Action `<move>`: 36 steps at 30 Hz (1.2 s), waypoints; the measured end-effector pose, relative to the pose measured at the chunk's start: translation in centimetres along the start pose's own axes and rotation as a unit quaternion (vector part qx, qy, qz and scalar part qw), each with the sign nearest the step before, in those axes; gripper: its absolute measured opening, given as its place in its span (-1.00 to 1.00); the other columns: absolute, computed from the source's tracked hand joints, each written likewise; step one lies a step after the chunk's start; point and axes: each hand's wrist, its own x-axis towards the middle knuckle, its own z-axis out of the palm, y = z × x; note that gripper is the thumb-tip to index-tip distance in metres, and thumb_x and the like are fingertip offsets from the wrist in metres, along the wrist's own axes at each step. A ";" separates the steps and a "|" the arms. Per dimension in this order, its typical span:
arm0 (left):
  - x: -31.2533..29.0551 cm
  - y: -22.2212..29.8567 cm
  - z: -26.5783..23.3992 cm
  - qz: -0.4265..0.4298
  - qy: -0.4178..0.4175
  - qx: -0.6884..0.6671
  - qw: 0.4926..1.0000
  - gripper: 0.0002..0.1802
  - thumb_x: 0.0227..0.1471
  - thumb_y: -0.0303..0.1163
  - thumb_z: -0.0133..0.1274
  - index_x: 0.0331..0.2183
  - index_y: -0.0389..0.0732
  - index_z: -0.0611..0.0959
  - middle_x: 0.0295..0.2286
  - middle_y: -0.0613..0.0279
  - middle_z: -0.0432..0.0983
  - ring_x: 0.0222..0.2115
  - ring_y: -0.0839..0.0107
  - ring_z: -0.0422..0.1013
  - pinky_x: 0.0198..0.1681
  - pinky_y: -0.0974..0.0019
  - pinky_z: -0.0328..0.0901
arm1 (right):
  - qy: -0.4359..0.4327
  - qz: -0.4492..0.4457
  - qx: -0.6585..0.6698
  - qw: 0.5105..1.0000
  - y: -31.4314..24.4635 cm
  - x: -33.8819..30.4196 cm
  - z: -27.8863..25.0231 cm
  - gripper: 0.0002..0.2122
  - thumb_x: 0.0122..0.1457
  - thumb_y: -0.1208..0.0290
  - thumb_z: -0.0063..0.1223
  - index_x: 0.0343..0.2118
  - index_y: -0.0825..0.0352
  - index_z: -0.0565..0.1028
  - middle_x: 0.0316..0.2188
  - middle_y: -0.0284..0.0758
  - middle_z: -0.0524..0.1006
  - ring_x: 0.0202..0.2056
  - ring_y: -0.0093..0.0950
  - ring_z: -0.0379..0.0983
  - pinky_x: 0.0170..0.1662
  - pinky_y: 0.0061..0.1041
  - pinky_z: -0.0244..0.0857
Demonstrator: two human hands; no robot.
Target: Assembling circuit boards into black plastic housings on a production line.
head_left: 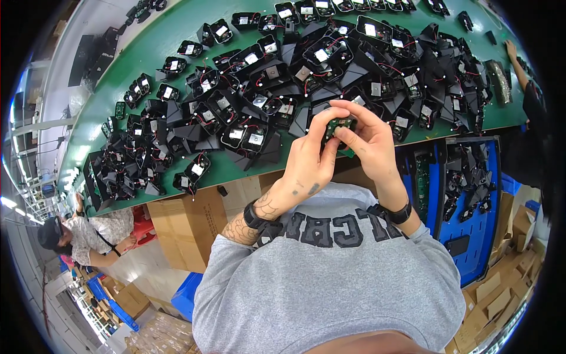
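A small green circuit board, with black around part of its edge, is held up between my two hands above the table's near edge. My left hand is closed on its left side, fingers curled over the top. Around the right side my right hand is closed too, its thumb pressing on the board's face. The fingers hide part of the board. Just beyond my hands lies a heap of black plastic housings, many with boards, silver-white squares and red wires inside.
The housings cover much of a green table. At the right stands a blue tray with more black parts and a dark flat device. A cardboard box sits below the table. Another person is at the left; a co-worker's arm reaches in at far right.
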 end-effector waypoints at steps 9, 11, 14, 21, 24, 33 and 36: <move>0.4 0.1 -1.2 -0.187 -0.073 -0.295 0.934 -0.48 0.18 -0.52 -0.14 0.13 -0.05 0.14 -0.36 0.15 0.49 -0.62 0.70 0.24 -0.59 0.63 0.17 | -0.050 0.129 -0.076 0.987 -2.0 0.6 -1.4 -0.62 0.16 0.52 0.00 0.07 0.42 0.37 -0.24 -0.35 0.53 -0.24 -0.66 0.41 -0.13 -0.67 0.27; 0.2 0.7 -3.5 -0.184 -0.029 -0.283 0.941 -0.43 0.16 -0.50 -0.15 0.16 -0.03 0.07 -0.37 0.04 0.52 -0.60 0.59 0.31 -0.56 0.57 0.23 | 0.004 -0.010 -0.055 0.998 -1.7 0.6 -2.0 -0.60 0.13 0.54 0.01 0.07 0.44 0.36 -0.09 -0.18 0.52 -0.06 -0.45 0.44 0.03 -0.48 0.26; -0.4 2.2 -9.9 -0.189 0.067 -0.209 0.957 -0.41 0.13 -0.44 -0.19 0.17 -0.08 0.05 -0.33 -0.12 0.54 -0.54 0.53 0.36 -0.48 0.53 0.25 | -0.010 -0.253 -0.456 0.853 -3.5 0.0 -5.2 -0.63 -0.09 0.67 0.15 -0.13 0.40 0.50 -0.15 -0.20 0.54 -0.08 -0.27 0.46 0.02 -0.38 0.27; 1.5 0.6 -29.8 -0.192 0.215 0.177 0.941 -0.45 0.07 -0.34 0.02 0.09 -0.20 0.29 -0.28 0.06 0.55 -0.43 0.51 0.40 -0.44 0.49 0.25 | -0.143 -0.155 -0.625 0.752 -1.0 -2.2 -6.2 -0.61 -0.23 0.51 0.29 -0.22 0.24 0.54 0.18 -0.28 0.26 0.26 -0.13 -0.01 0.20 -0.06 -0.05; 3.7 -3.8 -38.6 -0.200 0.282 0.253 0.904 -0.38 -0.08 -0.30 0.17 0.03 -0.28 0.41 -0.38 0.15 0.53 -0.50 0.47 0.42 -0.47 0.42 0.30 | -0.090 -0.197 -0.629 0.747 0.2 -2.6 -6.8 -0.67 -0.20 0.53 0.27 -0.26 0.26 0.55 0.18 -0.28 0.27 0.26 -0.13 -0.01 0.19 -0.09 -0.06; 12.6 -16.1 -43.7 -0.300 0.250 0.371 0.842 -0.44 -0.29 -0.28 0.31 -0.14 -0.23 0.61 -0.37 0.09 0.60 -0.42 0.37 0.54 -0.30 0.35 0.41 | -0.073 -0.166 -0.635 0.751 0.9 -2.9 -5.7 -0.56 -0.28 0.51 0.31 -0.19 0.23 0.53 0.24 -0.23 0.14 0.29 -0.08 -0.13 0.26 0.07 -0.23; 15.1 -18.9 -41.5 -0.295 0.291 0.344 0.843 -0.55 -0.27 -0.27 0.30 -0.25 -0.22 0.64 -0.37 0.06 0.60 -0.39 0.27 0.55 -0.27 0.29 0.40 | -0.051 -0.157 -0.650 0.742 0.6 -3.4 -4.9 -0.52 -0.28 0.51 0.31 -0.16 0.22 0.51 0.25 -0.21 0.12 0.29 -0.08 -0.15 0.26 0.08 -0.26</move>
